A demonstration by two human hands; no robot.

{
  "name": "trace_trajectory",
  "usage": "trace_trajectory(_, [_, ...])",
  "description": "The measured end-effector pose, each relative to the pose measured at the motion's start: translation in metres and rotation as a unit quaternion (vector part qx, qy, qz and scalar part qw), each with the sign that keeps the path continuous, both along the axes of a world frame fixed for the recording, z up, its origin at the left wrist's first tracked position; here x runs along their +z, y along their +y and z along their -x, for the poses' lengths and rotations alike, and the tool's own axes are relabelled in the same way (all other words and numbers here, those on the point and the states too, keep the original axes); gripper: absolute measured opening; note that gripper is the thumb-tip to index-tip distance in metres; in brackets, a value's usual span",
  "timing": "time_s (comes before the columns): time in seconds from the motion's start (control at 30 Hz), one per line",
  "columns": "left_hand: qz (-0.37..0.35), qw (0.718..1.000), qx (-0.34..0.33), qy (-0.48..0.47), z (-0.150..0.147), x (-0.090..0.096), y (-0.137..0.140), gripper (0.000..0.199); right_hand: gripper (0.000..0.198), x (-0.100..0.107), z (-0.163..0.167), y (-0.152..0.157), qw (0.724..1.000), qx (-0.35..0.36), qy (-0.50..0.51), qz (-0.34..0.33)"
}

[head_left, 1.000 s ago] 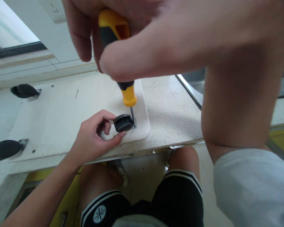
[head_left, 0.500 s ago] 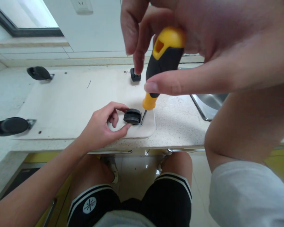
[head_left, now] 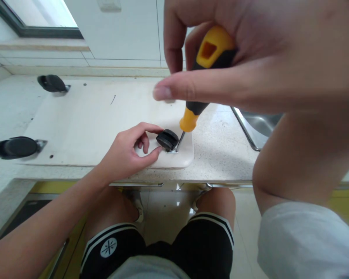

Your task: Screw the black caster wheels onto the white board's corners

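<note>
My right hand (head_left: 250,62) is wrapped round the yellow and black handle of a screwdriver (head_left: 189,118), thumb stretched across it. The shaft slants down to the metal plate of a black caster wheel (head_left: 168,139), where its tip meets the plate's right side; the screw head is too small to make out. Thumb and forefinger of my left hand (head_left: 133,147) pinch that caster from the left. Under it lies a white board (head_left: 84,124) with rounded corners. Two more black casters, an upper one (head_left: 51,83) and a lower one (head_left: 20,147), sit at the board's left end.
The board rests on a speckled countertop (head_left: 218,155). A steel sink (head_left: 257,124) is set in at the right. A thin dark screw or nail (head_left: 113,99) lies on the board. Behind are a white wall (head_left: 128,35) and a window frame (head_left: 46,33).
My right hand has turned the screwdriver, its thumb swinging up and left. The held caster has swivelled slightly. The far right caster is now hidden behind my hand, and the view has shifted a little.
</note>
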State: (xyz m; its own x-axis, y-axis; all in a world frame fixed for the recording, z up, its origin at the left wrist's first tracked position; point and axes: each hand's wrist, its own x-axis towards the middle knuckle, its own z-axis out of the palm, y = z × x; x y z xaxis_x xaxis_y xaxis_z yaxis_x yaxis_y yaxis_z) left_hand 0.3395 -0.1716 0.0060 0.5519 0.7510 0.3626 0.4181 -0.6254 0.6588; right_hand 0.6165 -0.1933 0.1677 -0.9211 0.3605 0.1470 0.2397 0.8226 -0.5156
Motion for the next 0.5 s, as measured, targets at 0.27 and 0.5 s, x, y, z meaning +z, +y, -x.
trace_trajectory(0.27, [0.0, 1.0, -0.005, 0.002, 0.001, -0.002, 0.001, 0.046, 0.085, -0.022, 0.058, 0.021, 0.99, -0.111, -0.008, -0.088])
trace_trajectory(0.5, [0.0, 1.0, -0.01, -0.003, 0.001, 0.0, 0.001, 0.047, 0.051, 0.012, 0.006, -0.01, 0.918, -0.326, 0.009, -0.224])
